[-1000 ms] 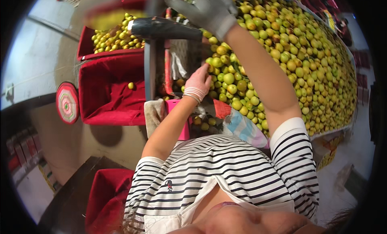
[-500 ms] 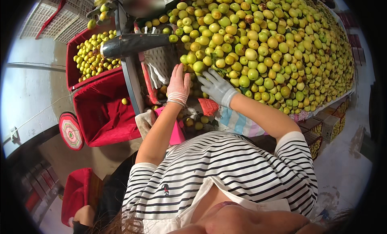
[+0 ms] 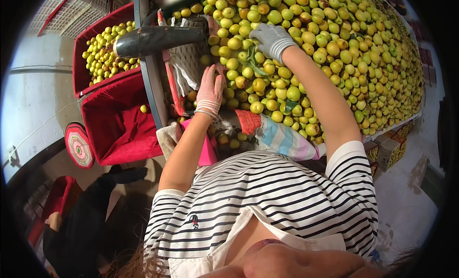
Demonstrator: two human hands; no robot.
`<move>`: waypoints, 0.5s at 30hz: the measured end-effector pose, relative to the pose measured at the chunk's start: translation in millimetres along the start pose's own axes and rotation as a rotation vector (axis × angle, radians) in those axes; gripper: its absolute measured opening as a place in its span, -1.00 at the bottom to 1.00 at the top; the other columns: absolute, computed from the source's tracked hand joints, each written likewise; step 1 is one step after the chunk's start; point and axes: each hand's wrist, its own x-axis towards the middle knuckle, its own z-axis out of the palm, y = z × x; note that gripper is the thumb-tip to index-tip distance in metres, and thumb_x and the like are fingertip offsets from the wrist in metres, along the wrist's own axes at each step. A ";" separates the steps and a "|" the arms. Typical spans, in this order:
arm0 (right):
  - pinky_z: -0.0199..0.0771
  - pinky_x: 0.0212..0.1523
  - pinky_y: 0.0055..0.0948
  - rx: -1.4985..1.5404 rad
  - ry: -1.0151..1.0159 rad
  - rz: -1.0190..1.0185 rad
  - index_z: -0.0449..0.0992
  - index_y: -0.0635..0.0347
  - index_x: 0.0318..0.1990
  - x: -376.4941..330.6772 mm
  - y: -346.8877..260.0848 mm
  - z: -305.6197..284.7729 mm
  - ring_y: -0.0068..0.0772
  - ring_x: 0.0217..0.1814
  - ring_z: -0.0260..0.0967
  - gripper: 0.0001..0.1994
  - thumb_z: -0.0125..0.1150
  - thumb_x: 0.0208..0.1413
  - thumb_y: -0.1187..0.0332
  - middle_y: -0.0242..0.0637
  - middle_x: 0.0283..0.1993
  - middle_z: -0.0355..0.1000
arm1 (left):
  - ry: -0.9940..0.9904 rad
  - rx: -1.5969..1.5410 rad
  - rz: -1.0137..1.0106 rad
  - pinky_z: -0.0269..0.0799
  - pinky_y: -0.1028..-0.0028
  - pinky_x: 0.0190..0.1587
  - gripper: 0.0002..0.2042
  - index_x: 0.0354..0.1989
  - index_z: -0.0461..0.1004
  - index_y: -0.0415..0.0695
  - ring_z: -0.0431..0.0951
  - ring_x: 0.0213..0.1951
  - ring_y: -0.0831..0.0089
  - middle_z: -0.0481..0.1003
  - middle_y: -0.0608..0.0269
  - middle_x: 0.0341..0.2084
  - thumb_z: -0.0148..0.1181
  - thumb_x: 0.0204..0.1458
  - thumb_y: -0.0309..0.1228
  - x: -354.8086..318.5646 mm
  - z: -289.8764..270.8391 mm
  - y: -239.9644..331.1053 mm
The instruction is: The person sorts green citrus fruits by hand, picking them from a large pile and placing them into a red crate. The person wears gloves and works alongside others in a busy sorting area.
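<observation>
A large heap of round yellow-green fruits, like jujubes (image 3: 330, 48), spreads across the table before me. My left hand (image 3: 210, 91), in a red-and-white striped glove, stands at the heap's near left edge. Its fingers are stretched out and nothing shows in them. My right hand (image 3: 274, 42), in a grey glove, reaches farther into the heap with its fingers laid over the fruits. I see nothing gripped there, though its palm side is hidden. A green leaf (image 3: 253, 62) lies among the fruits just nearer than the right hand.
A black hair dryer (image 3: 160, 41) juts over a perforated tray (image 3: 189, 62) on the left. Beyond the table's edge are a red-lined bin of fruits (image 3: 107, 53) and another red-lined bin (image 3: 122, 120) with one fruit. Another person (image 3: 81, 220) is at lower left.
My right hand has moved away from me, deeper over the heap. Fruits have rolled nearer, beside the striped cloth. My left hand stays near its place. The other person shows more.
</observation>
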 end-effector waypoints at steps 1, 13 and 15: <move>0.39 0.10 -0.17 -0.087 0.023 -0.013 0.44 -0.01 0.04 -0.9 1.2 7.4 -0.18 0.06 0.38 -0.66 0.17 0.06 0.33 -0.25 0.01 0.37 | 0.004 -0.008 -0.025 0.13 0.28 0.27 -0.49 0.24 0.20 -0.24 0.19 0.26 -0.06 0.19 -0.22 0.22 -0.11 0.24 -0.14 1.2 0.5 -0.2; 0.41 0.13 -0.18 0.034 -0.033 0.140 0.29 -0.20 0.24 -3.7 -15.7 37.2 -0.14 0.14 0.36 -0.49 -0.01 0.10 0.47 -0.23 0.15 0.27 | -0.050 0.178 0.071 0.17 0.36 0.26 -0.44 0.26 0.20 -0.22 0.29 0.22 0.06 0.21 -0.10 0.24 0.14 0.10 -0.26 0.2 -2.6 22.4; 0.40 0.14 -0.19 0.103 0.083 0.135 0.30 -0.19 0.23 -16.5 -9.1 44.1 -0.14 0.13 0.36 -0.48 -0.01 0.08 0.48 -0.23 0.16 0.27 | -0.115 0.330 0.235 0.22 0.25 0.24 -0.36 0.26 0.22 -0.09 0.23 0.22 -0.04 0.19 -0.03 0.26 0.26 -0.03 -0.26 -2.5 -3.8 40.5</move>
